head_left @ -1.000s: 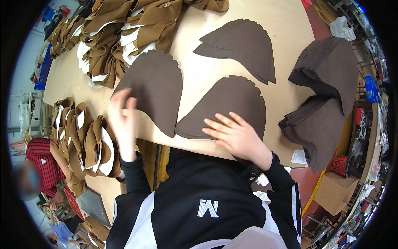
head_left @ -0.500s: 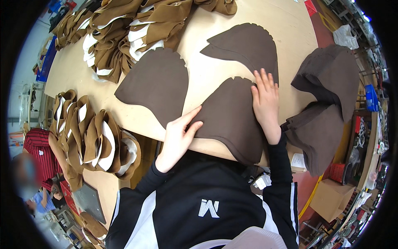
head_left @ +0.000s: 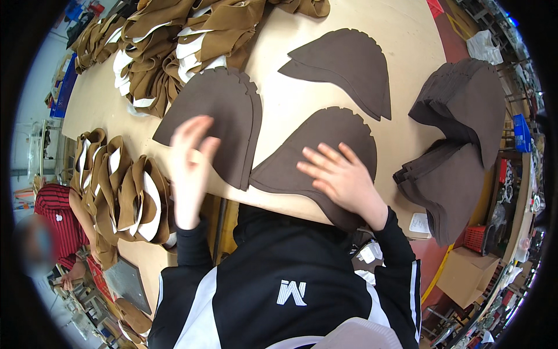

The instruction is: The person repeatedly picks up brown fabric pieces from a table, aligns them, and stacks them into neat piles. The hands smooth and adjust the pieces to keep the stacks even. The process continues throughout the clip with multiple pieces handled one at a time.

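Observation:
Dark brown, curved cut sheets with notched edges lie on the pale table (head_left: 410,35). My left hand (head_left: 192,163), somewhat blurred, is over the lower edge of the left brown piece (head_left: 226,110), thumb and fingers apart. That piece shows two slightly offset layers along its right edge. Over the near middle brown piece (head_left: 343,128), my right hand (head_left: 346,183) is spread, palm down; whether it presses on the sheet is unclear. Another brown piece (head_left: 349,58), layered, lies farther back.
Thick stacks of similar brown pieces (head_left: 465,104) stand at the right. Tan curved parts with white patches are heaped at the back left (head_left: 215,29) and in a row at the near left (head_left: 125,192). Someone in a red striped shirt (head_left: 55,203) is at far left.
My left hand has moved left from the near middle piece to the left piece, which now shows an offset second layer. My right hand has shifted down and left from the near piece's right edge.

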`<state>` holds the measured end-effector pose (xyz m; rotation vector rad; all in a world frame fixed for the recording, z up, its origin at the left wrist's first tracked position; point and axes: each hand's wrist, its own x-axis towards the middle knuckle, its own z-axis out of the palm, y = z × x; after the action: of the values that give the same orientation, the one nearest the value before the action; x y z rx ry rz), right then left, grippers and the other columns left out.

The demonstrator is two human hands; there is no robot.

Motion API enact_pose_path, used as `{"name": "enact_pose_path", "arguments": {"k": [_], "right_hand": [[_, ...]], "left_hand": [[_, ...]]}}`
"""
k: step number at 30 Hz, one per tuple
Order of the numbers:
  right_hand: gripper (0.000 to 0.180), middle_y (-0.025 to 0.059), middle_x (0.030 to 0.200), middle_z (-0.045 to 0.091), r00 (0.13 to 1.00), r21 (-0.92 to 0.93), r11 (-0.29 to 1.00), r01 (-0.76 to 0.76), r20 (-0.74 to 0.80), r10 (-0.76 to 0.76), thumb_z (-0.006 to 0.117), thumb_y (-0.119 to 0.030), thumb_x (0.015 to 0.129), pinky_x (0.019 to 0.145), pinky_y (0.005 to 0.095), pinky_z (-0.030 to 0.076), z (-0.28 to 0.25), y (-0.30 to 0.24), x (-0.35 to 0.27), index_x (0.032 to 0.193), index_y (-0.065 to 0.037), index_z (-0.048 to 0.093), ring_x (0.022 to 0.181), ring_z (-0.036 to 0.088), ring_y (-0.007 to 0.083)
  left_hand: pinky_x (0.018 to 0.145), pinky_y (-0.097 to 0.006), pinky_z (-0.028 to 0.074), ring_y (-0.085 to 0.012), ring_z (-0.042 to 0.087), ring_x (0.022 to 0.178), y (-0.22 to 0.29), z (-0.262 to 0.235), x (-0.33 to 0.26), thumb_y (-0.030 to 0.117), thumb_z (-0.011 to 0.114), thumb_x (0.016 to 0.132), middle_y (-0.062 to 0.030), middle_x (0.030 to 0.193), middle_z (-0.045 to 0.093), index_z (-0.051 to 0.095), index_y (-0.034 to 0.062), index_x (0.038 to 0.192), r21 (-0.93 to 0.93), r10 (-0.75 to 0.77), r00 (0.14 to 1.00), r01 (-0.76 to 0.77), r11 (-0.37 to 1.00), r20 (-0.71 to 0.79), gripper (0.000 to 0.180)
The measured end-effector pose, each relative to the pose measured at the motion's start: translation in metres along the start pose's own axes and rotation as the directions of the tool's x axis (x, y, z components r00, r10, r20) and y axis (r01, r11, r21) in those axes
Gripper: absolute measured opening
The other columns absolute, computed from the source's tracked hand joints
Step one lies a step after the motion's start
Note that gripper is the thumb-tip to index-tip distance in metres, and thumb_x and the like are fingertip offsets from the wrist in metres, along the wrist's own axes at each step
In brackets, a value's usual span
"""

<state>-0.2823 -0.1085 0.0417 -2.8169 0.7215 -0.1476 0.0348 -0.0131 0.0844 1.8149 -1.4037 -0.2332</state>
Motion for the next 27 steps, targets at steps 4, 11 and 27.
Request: {"name": "enact_pose_path", "arguments": {"k": [4, 11, 27], "right_hand": [[0.045, -0.0027, 0.159, 0.042, 0.988, -0.021, 0.988, -0.15, -0.038, 0.15, 0.049, -0.029, 0.104, 0.123, 0.0465, 0.023, -0.007, 0.035, 0.019, 0.149, -0.03, 0.051, 0.147, 0.038, 0.021], [0.044, 0.0019, 0.157, 0.045, 0.905, 0.153, 0.921, -0.359, -0.184, 0.384, 0.044, -0.031, 0.107, 0.121, 0.0515, 0.027, 0.013, 0.077, 0.035, 0.15, -0.027, 0.049, 0.147, 0.039, 0.0274], [0.058, 0.0008, 0.156, 0.047, 0.987, 0.015, 0.995, 0.094, -0.13, -0.092, 0.069, -0.036, 0.09, 0.121, 0.0479, 0.028, -0.027, -0.005, -0.006, 0.146, -0.025, 0.055, 0.144, 0.042, 0.0239]], "left_hand": [[0.109, -0.042, 0.041, -0.0329, 0.051, 0.129, 0.024, 0.056, -0.032, 0.02, 0.08, 0.081, -0.0142, 0.135, 0.059, 0.066, 0.0008, 0.126, 0.008, 0.051, 0.944, -0.057, 0.998, 0.326, 0.051], [0.098, -0.038, 0.048, -0.0297, 0.057, 0.113, 0.05, 0.076, -0.052, 0.018, 0.079, 0.083, -0.0118, 0.123, 0.061, 0.065, 0.0009, 0.127, 0.054, 0.006, 0.976, -0.018, 0.998, 0.218, 0.049], [0.105, -0.033, 0.046, -0.0214, 0.064, 0.12, -0.037, -0.062, 0.01, 0.003, 0.066, 0.094, -0.0107, 0.129, 0.069, 0.07, 0.0065, 0.128, 0.109, -0.007, 0.973, 0.034, 0.993, -0.232, 0.035]]}}
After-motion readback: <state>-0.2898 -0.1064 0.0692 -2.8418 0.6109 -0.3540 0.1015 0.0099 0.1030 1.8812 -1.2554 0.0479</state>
